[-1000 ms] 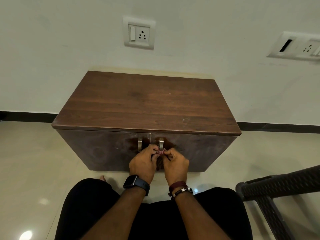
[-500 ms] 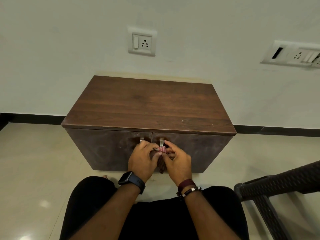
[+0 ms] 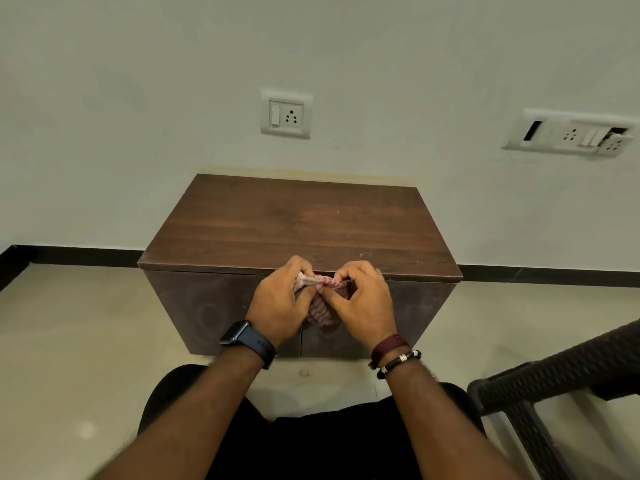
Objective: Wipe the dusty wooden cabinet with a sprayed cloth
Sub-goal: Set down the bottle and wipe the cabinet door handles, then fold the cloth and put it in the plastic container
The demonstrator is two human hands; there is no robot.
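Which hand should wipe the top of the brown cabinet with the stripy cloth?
Probably the left hand: most of the cloth is bunched in its fingers, while the right hand only pinches one end. Both are at the front edge of the cabinet, so it is a close call.

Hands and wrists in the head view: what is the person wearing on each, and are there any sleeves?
Both forearms are bare, with no sleeves in view. The left hand has a smartwatch with a dark rectangular face and a dark navy strap at the wrist. The right hand has two bands at the wrist: a maroon band and a black beaded bracelet with a silver bead.
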